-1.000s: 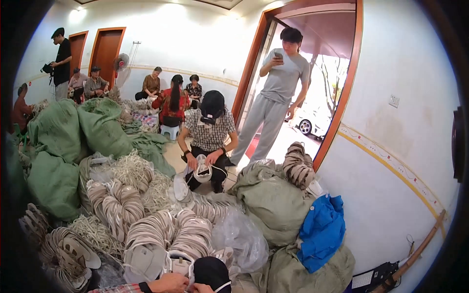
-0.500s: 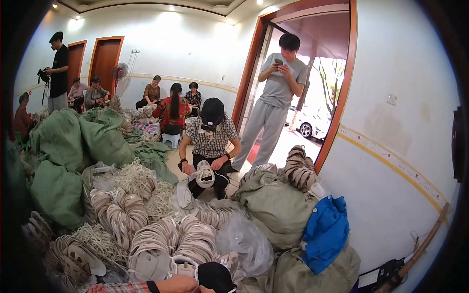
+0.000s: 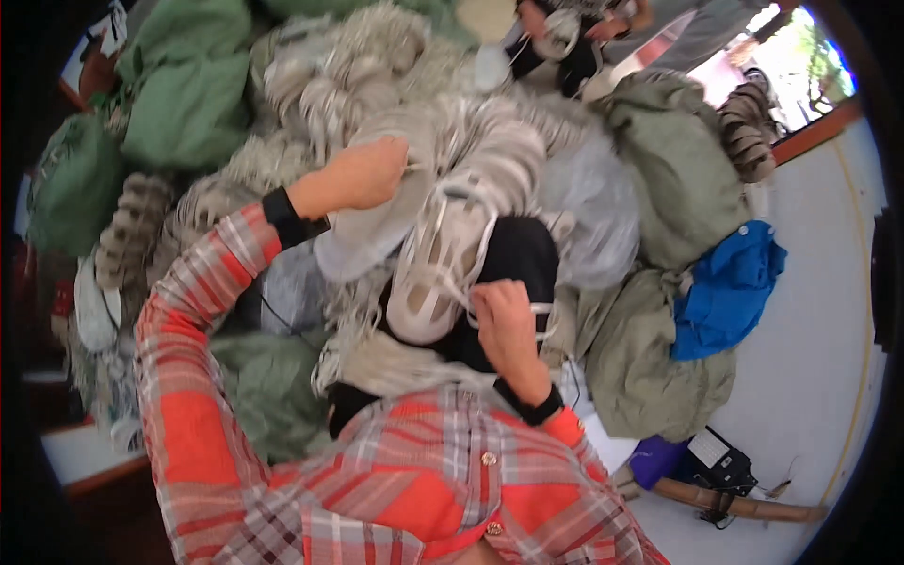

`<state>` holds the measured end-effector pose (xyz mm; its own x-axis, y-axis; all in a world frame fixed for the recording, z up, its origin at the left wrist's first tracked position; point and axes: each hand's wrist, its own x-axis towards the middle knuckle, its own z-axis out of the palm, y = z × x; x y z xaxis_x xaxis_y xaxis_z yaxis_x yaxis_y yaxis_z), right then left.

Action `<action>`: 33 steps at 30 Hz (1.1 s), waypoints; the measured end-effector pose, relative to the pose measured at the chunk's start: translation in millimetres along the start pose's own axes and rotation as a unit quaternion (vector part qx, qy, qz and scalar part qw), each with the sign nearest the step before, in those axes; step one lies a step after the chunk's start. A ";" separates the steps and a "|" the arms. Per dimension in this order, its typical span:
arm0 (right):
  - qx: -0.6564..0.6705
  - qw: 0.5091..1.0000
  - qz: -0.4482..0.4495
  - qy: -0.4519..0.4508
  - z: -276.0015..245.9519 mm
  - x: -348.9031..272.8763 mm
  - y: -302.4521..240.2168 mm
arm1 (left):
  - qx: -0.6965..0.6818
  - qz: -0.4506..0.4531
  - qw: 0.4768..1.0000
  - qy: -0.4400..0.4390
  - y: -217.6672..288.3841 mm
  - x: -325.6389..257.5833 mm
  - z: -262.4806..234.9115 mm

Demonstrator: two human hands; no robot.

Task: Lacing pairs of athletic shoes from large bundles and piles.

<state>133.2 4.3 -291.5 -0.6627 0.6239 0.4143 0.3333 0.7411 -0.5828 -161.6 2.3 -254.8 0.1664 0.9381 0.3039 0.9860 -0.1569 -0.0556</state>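
While both forearms come up from the lower edge, the view looks straight down on a heap of shoe parts.
Left hand: left hand [image 3: 365,174] sits at 11 o'clock of centre, closed into a fist, apparently on a thin pale lace; the grip itself is blurred. Black wristband, red plaid sleeve behind it.
Right hand: right hand [image 3: 504,315] sits at 5 o'clock of centre, fingers curled shut on lace strands at the near end of the shoe upper.
Hand spacing: well apart, one at either end of the work piece.
Work piece: white shoe upper [image 3: 441,264] at picture centre, between the hands, lying tilted over a black shoe form [image 3: 516,252]; laces cross its opening.
Under it: grey sole [image 3: 372,235] just beside the left hand, touching the upper's far side.
12 o'clock: bundles of pale soles [image 3: 330,89] stacked in rows.
10 o'clock: green sacks [image 3: 184,104].
2 o'clock: olive sack [image 3: 673,155], clear plastic bag [image 3: 589,212] near it.
3 o'clock: blue cloth [image 3: 730,287] draped on another olive sack.
4 o'clock: wooden stick [image 3: 734,506] on the pale floor.
Top edge: another person's hands [image 3: 584,24] holding a white upper, well apart from this one.
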 end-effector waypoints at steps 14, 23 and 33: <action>0.082 0.986 0.106 -0.095 9.2 9.9 -5.7 | -0.961 -0.259 0.099 0.008 56.3 -106.3 20.2; -0.122 0.980 0.015 -0.158 -35.6 51.8 7.4 | -0.961 -0.272 0.039 0.038 80.9 -94.1 34.1; 0.113 0.960 -0.100 -0.234 -44.7 18.3 -25.2 | -0.728 -0.266 0.356 0.522 -276.3 -259.4 -99.3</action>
<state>142.7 8.2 -238.0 -0.9449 0.2555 0.2046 0.0493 0.7290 -0.6827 -476.8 -228.3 -223.9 -0.8843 0.4477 0.1326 -0.2901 -0.7493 0.5953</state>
